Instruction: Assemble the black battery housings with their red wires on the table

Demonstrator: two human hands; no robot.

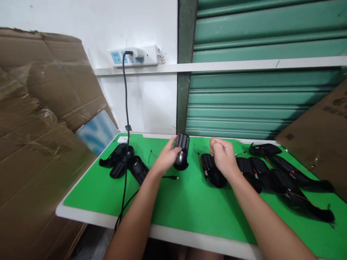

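Observation:
My left hand (169,153) grips a glossy black plastic shell (184,146) with ribbed channels and a rounded lower end, held above the green table mat. A thin dark red wire shows along its upper left side. My right hand (222,151) is closed, knuckles up, and whatever may be in its fingers is hidden. Just below the right hand is another black shell (213,173) with a thin red wire, partly covered by that hand. The free end of a black cable (170,177) with a small plug lies on the mat between my forearms.
Several black shells (260,173) with red wires crowd the right side; others (138,169) lie left. A black cord (126,94) hangs from a power strip (132,56) across the table. Cardboard (40,144) stands left, a cardboard box (320,133) right, a green shutter (257,86) behind.

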